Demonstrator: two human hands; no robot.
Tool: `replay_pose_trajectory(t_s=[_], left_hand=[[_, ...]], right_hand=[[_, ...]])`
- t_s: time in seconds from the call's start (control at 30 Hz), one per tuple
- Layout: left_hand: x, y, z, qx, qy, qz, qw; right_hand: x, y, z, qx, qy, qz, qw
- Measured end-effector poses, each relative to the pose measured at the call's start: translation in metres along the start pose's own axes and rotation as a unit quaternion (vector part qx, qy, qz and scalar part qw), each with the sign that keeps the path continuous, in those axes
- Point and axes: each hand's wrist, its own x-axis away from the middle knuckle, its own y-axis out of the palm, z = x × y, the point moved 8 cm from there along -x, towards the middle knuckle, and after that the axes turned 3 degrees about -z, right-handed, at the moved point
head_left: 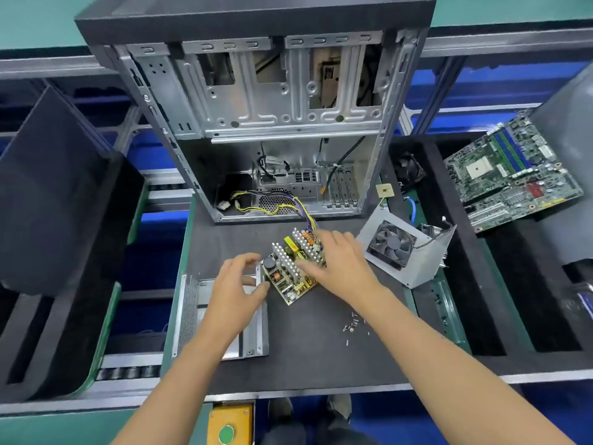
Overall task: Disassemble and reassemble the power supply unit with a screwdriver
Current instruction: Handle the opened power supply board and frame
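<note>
The power supply's circuit board, with silver heat sinks and a black capacitor, lies tilted on the dark mat, its coloured wires running into the computer case. My right hand grips the board from above, thumb on the heat sinks. Left of the board lies the power supply's open metal shell. My left hand holds the shell's right wall between thumb and curled fingers, right at the board's corner. The power supply's cover with its fan lies to the right. Several loose screws lie on the mat. No screwdriver is in view.
The open computer case stands behind the board. A green motherboard rests on black foam at the right, with a small fan near it. Black foam trays fill the left side. A yellow box with a green button sits below the table edge.
</note>
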Motion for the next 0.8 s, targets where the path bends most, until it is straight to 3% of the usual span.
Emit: replay_pose_trajectory(t_s=[0.17,0.23,0.37,0.5,0.63,0.8], left_hand=[[0.012,-0.057,-0.006,-0.036,0.014,0.133,0.99],[0.016,-0.082,-0.026,-0.078,-0.026,0.159,0.984],[0.028,-0.099,-0.075,-0.065,-0.149,0.101,0.982],[0.036,-0.093,-0.092,-0.028,-0.164,0.091,0.982],[0.036,-0.093,-0.088,-0.038,-0.144,0.098,0.984],[0.023,-0.083,-0.074,-0.049,-0.094,0.059,0.993]], right_hand=[[-0.028,0.029,-0.036,0.042,0.068,-0.068,0.994],[-0.03,0.035,-0.035,0.035,0.095,-0.067,0.993],[-0.032,0.027,-0.034,0.016,0.1,-0.053,0.993],[-0.028,-0.01,-0.032,0.006,0.104,-0.018,0.994],[-0.025,-0.054,-0.017,-0.154,0.155,-0.026,0.976],[-0.018,-0.068,-0.027,-0.425,0.182,-0.14,0.875]])
